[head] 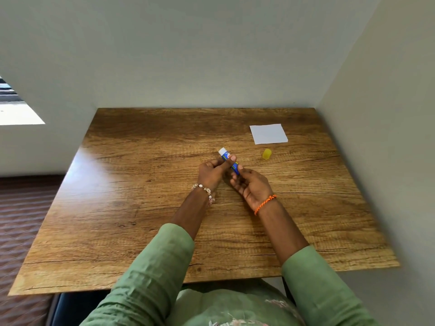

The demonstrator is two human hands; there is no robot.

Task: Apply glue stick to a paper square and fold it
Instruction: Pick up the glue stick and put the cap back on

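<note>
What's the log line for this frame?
glue stick: uncapped, both hands | cap: on table | paper: flat, untouched

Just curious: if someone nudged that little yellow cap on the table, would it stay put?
The yellow cap looks small, probably light plastic, so it would likely slide easily on the smooth wooden table. Being rounded, it may tip and roll.

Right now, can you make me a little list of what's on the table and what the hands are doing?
glue stick: uncapped, white tip pointing away, held above the table
left hand: grips the glue stick's upper part
right hand: pinches the glue stick's lower end
yellow cap: off, lying on the table, near the paper
paper square: white, flat, unfolded, far right
table: wooden
</note>
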